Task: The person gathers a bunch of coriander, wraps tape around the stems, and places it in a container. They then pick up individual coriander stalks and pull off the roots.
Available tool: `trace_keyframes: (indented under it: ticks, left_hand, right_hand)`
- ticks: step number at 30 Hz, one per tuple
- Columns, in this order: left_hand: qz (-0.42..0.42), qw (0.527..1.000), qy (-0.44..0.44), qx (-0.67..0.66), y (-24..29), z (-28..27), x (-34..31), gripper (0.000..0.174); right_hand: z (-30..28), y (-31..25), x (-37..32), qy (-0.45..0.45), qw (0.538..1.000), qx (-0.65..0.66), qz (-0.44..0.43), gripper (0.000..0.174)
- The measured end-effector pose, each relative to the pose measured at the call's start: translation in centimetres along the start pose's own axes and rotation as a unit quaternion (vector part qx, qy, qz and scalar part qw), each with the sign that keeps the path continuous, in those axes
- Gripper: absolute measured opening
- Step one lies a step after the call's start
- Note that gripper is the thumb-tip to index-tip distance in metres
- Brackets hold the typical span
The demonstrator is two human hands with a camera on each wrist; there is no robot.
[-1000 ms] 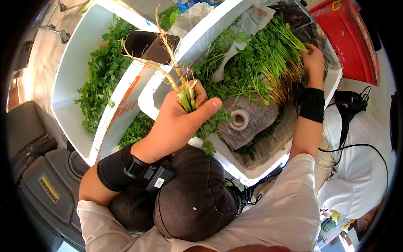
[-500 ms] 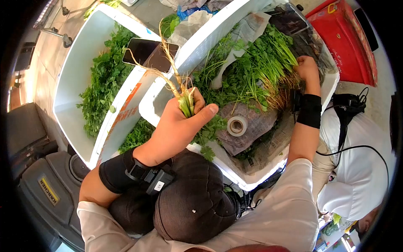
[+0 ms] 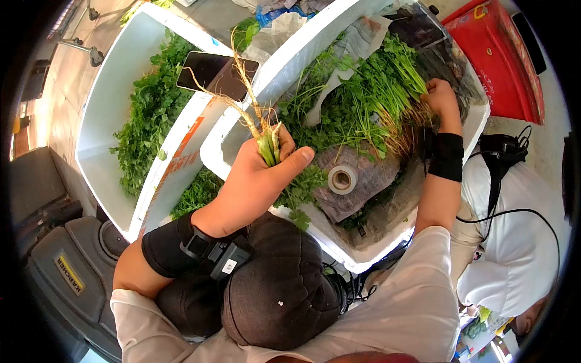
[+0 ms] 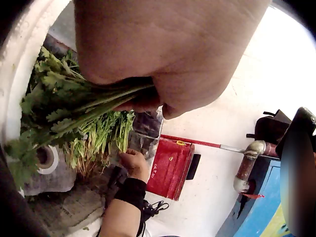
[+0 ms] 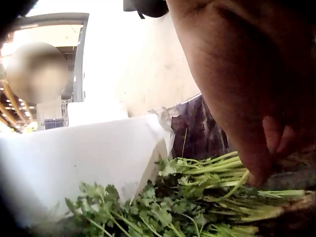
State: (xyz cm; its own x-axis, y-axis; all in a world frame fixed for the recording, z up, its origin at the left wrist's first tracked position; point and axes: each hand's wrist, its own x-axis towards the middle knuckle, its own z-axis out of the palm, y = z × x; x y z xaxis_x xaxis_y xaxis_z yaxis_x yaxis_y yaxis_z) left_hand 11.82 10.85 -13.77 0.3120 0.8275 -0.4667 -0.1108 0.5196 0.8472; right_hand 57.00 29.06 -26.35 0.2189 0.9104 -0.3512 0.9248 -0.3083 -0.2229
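Observation:
My left hand (image 3: pixel 257 178) grips a small bunch of coriander (image 3: pixel 266 142) by its stems. The pale roots point up and away, and the leaves hang below the fist, as the left wrist view shows. Over the right side of a white foam box (image 3: pixel 212 145), my right hand (image 3: pixel 442 103) pinches stems at the edge of a coriander heap (image 3: pixel 387 78). In the right wrist view the fingertips (image 5: pixel 257 177) meet a green stem. The heap's brown roots (image 3: pixel 402 136) lie just below that hand in the head view.
A tape roll (image 3: pixel 342 179) rests on newspaper (image 3: pixel 363 202) inside the box. Left of it stands another foam box (image 3: pixel 100 139) holding more coriander, with a phone (image 3: pixel 212 75) on the rim between. A red container (image 3: pixel 499 60) is beyond, and another person (image 3: pixel 514 242) sits at right.
My right hand has shifted slightly down and left, and the stems by its fingers sit lower. The left hand keeps its hold on the coriander bunch. The head view has tilted slightly.

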Motion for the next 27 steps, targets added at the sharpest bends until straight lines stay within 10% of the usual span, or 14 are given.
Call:
trace_keyframes:
  ticks: [6,18,27]
  left_hand:
    - [0.004,1.0,0.002,0.007,0.0,0.2,0.1,0.03]
    - [0.003,1.0,0.001,-0.013,-0.3,0.0,0.2,0.029]
    - [-0.002,1.0,0.005,-0.029,-0.3,0.2,0.2,0.03]
  right_hand:
    - [0.5,-2.9,-0.8,-0.033,0.992,-0.116,0.045,0.049]
    - [1.3,-2.6,-0.4,-0.134,0.987,0.089,0.02,0.055]
    - [-0.3,-5.8,-3.6,-0.262,0.9,0.348,-0.011,0.065]
